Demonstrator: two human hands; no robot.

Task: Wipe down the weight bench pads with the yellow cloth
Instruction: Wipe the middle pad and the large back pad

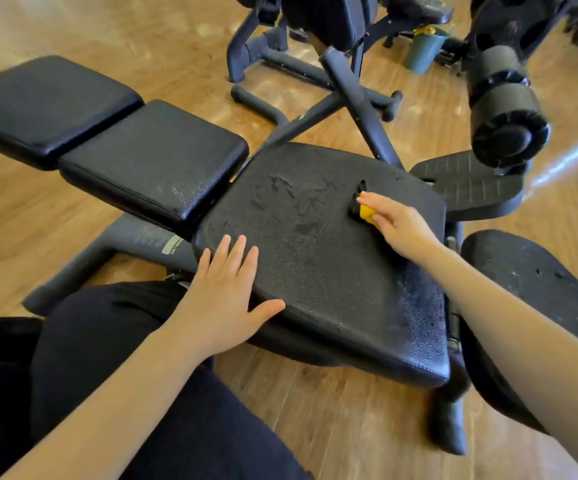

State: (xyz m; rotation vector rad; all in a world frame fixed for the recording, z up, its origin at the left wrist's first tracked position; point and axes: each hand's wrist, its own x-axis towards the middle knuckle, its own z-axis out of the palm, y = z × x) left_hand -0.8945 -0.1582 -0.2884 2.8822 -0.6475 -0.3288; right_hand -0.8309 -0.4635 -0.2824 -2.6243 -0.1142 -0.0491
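The black weight bench fills the middle of the head view. Its large worn seat pad is nearest me, with a middle pad and a far pad running off to the left. My right hand is closed around a bunched yellow cloth and presses it on the seat pad's right part. My left hand lies flat with fingers spread on the pad's near left edge. Most of the cloth is hidden under my fingers.
A second black pad lies at the right behind my right forearm. A roller pad and ribbed footplate stand beyond the seat. Machine frames and a green bucket sit behind on the wooden floor. My dark-trousered legs are at bottom left.
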